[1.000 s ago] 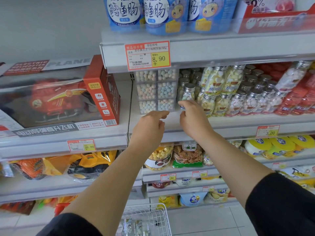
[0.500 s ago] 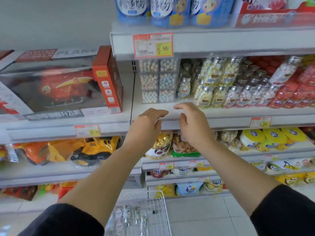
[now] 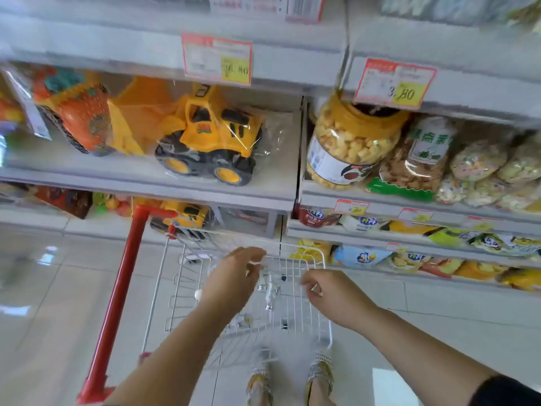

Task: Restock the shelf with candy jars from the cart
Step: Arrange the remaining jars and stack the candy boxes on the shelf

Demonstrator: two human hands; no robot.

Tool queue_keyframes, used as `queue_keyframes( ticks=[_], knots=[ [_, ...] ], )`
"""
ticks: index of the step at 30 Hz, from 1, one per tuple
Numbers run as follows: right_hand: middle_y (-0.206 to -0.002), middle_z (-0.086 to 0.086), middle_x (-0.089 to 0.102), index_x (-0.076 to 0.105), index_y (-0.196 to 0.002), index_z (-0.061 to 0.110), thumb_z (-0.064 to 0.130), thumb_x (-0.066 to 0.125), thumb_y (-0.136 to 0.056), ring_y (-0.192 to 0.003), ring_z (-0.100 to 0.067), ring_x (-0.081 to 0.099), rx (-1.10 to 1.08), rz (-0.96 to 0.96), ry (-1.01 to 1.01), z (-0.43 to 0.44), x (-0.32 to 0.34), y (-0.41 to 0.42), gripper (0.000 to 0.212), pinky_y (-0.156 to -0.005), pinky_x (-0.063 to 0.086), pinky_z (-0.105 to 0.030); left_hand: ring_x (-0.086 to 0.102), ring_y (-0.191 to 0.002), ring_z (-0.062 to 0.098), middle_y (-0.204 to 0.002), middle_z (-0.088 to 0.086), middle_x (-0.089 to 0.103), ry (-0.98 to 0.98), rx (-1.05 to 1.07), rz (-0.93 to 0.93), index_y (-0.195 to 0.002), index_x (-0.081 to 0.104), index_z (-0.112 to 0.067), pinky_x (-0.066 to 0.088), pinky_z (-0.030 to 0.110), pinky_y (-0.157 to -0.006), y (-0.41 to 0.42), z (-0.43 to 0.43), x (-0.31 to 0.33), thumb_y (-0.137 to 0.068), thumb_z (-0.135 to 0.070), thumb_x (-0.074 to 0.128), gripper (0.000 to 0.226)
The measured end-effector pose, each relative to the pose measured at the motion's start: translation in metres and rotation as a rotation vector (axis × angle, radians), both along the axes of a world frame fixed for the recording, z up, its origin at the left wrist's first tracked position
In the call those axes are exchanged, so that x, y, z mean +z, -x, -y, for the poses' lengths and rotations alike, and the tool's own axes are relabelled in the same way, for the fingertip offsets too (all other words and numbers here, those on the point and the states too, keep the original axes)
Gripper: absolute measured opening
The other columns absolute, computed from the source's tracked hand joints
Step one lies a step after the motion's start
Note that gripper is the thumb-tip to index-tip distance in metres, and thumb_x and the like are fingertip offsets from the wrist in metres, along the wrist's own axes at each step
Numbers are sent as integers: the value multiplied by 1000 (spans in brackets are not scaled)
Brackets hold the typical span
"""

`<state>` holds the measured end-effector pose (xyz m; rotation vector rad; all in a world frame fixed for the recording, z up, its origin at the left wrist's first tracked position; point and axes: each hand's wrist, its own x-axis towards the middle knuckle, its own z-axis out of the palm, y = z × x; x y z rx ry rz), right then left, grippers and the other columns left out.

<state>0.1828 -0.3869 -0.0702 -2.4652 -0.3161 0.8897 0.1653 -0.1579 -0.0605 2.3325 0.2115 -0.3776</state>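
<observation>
Wire, thin and white, makes up the cart (image 3: pixel 292 268) basket at lower centre of the frame. The jars (image 3: pixel 268 288) lie in its bottom: small, clear, metal-capped, and too blurred for me to count. My left hand (image 3: pixel 234 279) hovers over the middle of the basket, fingers loosely bent and pointing down at the jars, holding nothing. My right hand (image 3: pixel 333 297) hangs beside it over the basket's right side, fingers curled loosely inward. I see nothing in it, though blur hides the tips

I judge the jars light, stiff and slick, with hard round sides that will roll on the wire and knock together. They lie tipped over, so I would pinch 1 round the body just under the cap, thumb against 2 fingers, and turn it upright as it comes up. A grip on the cap alone seems riskier

Only the top of the basket is open, with wire walls all round, so the way in and out is straight down and straight up. The red handle (image 3: pixel 117 294) runs down the left of the frame, well apart from my left forearm. At upper right a shelf lip (image 3: pixel 483 95) juts out, and I would keep a jar clear of it on the lift
</observation>
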Motion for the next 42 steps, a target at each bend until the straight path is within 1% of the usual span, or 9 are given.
queue_keyframes(
  ticks=[4, 9, 16, 20, 23, 29, 32, 38, 42],
  knots=[
    [-126, 6, 54, 59, -125, 28, 28, 53, -95, -113, -20, 57, 204, -124, 131, -21, -98, 6, 31, -92, 46, -32, 65, -99, 10, -122, -7, 66, 9, 126, -251, -130, 61, -28, 52, 30, -91, 38, -20, -100, -95, -21, 59, 36],
    [-129, -3, 43, 49, -130, 26, 20, 56, -89, -125, -30, 46, 509, -115, 296, -47, -215, 2, 42, -97, 46, -46, 57, -119, 20, -140, -1, 52, 24, 187, -492, -145, 44, -29, 46, 29, -96, 62, -19, -204, -97, -31, 59, 50],
    [-163, -15, 9, 33, -150, 24, 8, 50, -93, -149, -35, 12, 780, 52, 457, -66, -286, -13, 61, -111, 33, -44, 58, -116, 29, -152, 5, 37, -55, 233, -382, -151, 29, -32, 52, 43, -95, 32, -12, -279, -96, -24, 58, 63],
    [-128, -21, 55, 70, -111, 19, 18, 80, -64, -112, -40, 57, 865, 151, 503, -64, -308, -12, 49, -76, 51, -43, 60, -112, 29, -155, 2, 24, -139, 150, -349, -151, 14, -42, 57, 46, -87, 12, -9, -301, -94, -24, 58, 74],
    [-94, -14, 64, 73, -78, 20, 19, 91, -30, -73, -32, 61, 808, 177, 520, -54, -321, -15, 52, -50, 44, -33, 49, -126, 32, -154, 0, 21, -200, 89, -331, -150, 10, -46, 56, 46, -87, -2, -4, -308, -95, -23, 56, 75],
    [-133, -11, 45, 40, -134, 11, 5, 60, -86, -122, -33, 44, 788, 31, 620, -50, -307, -18, 52, -92, 41, -39, 52, -108, 28, -135, 7, 30, -272, 88, -275, -137, 36, -34, 50, 34, -75, -22, 21, -309, -94, -10, 53, 52],
    [-131, -9, 51, 37, -135, 10, 13, 58, -89, -121, -31, 45, 660, -28, 629, -54, -290, -24, 51, -80, 37, -34, 57, -95, 29, -135, 7, 26, -237, 77, -273, -132, 43, -34, 55, 40, -80, -22, 33, -315, -92, 0, 48, 53],
    [-130, -9, 48, 39, -134, 12, 17, 59, -90, -119, -31, 54, 557, -49, 638, -58, -247, -48, 48, -77, 36, -34, 44, -129, 35, -151, 7, 9, -220, 43, -358, -142, 28, -42, 50, 41, -89, -28, 51, -328, -94, -24, 58, 60],
    [-129, -12, 44, 40, -133, 8, 7, 57, -89, -117, -32, 57, 636, -56, 666, -57, -219, -62, 47, -75, 35, -34, 51, -124, 33, -154, 11, 3, -287, -9, -456, -145, 24, -37, 50, 39, -86, -35, 65, -333, -91, -32, 66, 69]
  ],
)
